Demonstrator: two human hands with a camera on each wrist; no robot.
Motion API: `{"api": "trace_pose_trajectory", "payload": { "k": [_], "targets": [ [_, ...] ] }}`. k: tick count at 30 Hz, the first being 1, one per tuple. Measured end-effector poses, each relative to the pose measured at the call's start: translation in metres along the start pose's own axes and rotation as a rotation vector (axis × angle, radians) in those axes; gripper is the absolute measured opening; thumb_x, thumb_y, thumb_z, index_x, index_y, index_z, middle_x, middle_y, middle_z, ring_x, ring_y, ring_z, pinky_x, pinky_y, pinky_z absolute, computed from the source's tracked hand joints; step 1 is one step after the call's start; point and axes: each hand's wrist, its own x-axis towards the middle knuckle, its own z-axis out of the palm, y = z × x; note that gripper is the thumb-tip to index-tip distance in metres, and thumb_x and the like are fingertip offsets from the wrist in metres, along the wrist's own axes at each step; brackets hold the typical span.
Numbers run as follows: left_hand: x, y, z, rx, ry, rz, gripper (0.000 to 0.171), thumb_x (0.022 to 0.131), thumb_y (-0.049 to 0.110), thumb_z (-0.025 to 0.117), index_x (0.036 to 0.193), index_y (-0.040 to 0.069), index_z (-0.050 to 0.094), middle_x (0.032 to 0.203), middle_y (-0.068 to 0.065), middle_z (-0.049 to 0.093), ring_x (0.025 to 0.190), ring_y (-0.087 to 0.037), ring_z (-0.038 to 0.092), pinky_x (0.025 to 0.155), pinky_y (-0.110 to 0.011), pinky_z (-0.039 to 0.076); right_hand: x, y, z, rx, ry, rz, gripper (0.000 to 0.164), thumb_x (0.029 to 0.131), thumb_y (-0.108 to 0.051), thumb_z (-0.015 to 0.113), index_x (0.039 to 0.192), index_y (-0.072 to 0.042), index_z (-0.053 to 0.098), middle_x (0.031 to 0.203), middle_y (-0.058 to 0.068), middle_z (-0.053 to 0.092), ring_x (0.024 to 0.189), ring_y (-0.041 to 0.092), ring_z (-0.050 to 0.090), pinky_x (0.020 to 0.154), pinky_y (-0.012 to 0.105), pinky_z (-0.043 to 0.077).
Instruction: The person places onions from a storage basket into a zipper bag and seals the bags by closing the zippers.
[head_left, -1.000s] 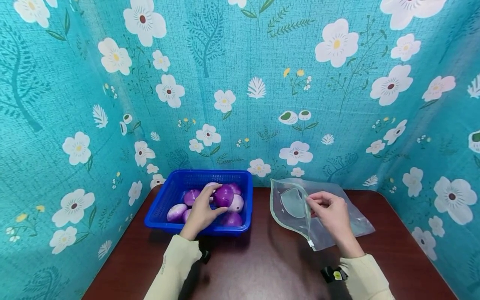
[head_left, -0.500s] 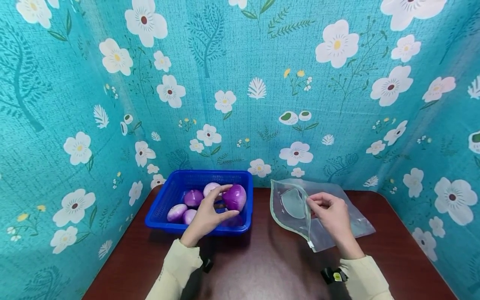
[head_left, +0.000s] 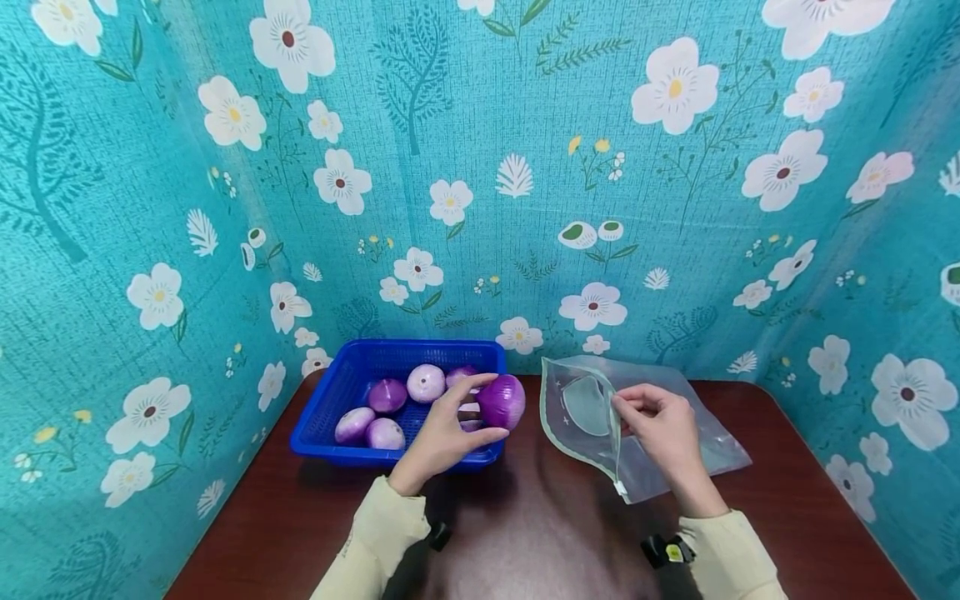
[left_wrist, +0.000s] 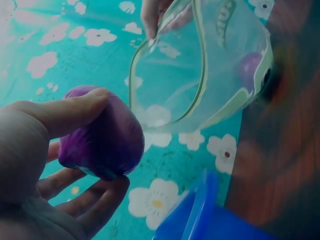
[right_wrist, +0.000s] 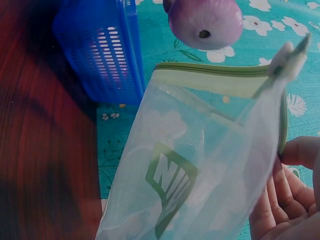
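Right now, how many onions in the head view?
6 clear: one onion in left hand; five in blue basket: two front left, two behind, one back right. The hand partly hides another, maybe more.

left hand [head_left: 441, 435]: curved in a wide grip | right hand [head_left: 666, 427]: pinching | hands well apart

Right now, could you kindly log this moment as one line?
left grip: holds purple onion | right grip: pinches clear zip bag, mouth open | onion: outside bag | blue basket: more onions inside
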Motion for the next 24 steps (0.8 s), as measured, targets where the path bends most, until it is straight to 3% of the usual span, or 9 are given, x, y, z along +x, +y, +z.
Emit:
{"api": "trace_pose_trajectory", "payload": {
  "k": [6,9,14,18,24],
  "targets": [
    [0.007,0.004,0.016,0.057,-0.042,0.055,0.071,0.086,0.023,0.087,0.148,0.025,0.053,0.149,-0.001,0.056,0.124,-0.029,0.064,0.100,-0.048,0.058,0.000,-0.002,0.000,-0.002,-0.008,0.009,0.021,0.095,-0.018,0.077,0.104,0.001,0.077,0.086,0.016,0.077,0.061,0.008,0.070,0.062,0.019,0.058],
    [0.010,0.005,0.023,0.065,-0.068,0.065,0.072,0.086,0.025,0.087,0.149,0.026,0.052,0.149,0.002,0.055,0.128,-0.024,0.061,0.101,-0.043,0.057,0.000,-0.003,0.001,-0.008,-0.009,0.004,0.021,0.095,-0.018,0.077,0.104,0.001,0.077,0.085,0.017,0.077,0.062,0.011,0.071,0.063,0.021,0.059],
    [0.014,0.006,0.034,0.015,-0.092,0.068,0.074,0.085,0.023,0.087,0.149,0.027,0.051,0.146,0.005,0.055,0.125,-0.019,0.062,0.098,-0.037,0.059,0.000,-0.007,0.001,-0.022,-0.010,-0.009,0.020,0.095,-0.018,0.077,0.103,0.000,0.077,0.085,0.017,0.076,0.062,0.015,0.071,0.063,0.022,0.059],
    [0.016,0.009,0.043,-0.054,-0.122,0.085,0.075,0.085,0.018,0.087,0.149,0.025,0.051,0.143,0.000,0.057,0.116,-0.020,0.068,0.093,-0.033,0.061,0.001,-0.008,0.001,-0.015,-0.008,-0.008,0.020,0.095,-0.018,0.077,0.103,0.001,0.077,0.085,0.017,0.076,0.061,0.011,0.069,0.062,0.020,0.059],
    [0.016,0.008,0.051,-0.036,-0.149,0.101,0.075,0.085,0.017,0.087,0.151,0.023,0.052,0.144,-0.002,0.057,0.118,-0.018,0.068,0.092,-0.023,0.058,0.001,-0.007,0.002,-0.009,-0.011,0.000,0.020,0.095,-0.017,0.077,0.103,0.001,0.077,0.085,0.017,0.076,0.060,0.010,0.069,0.062,0.021,0.059]
  ]
}}
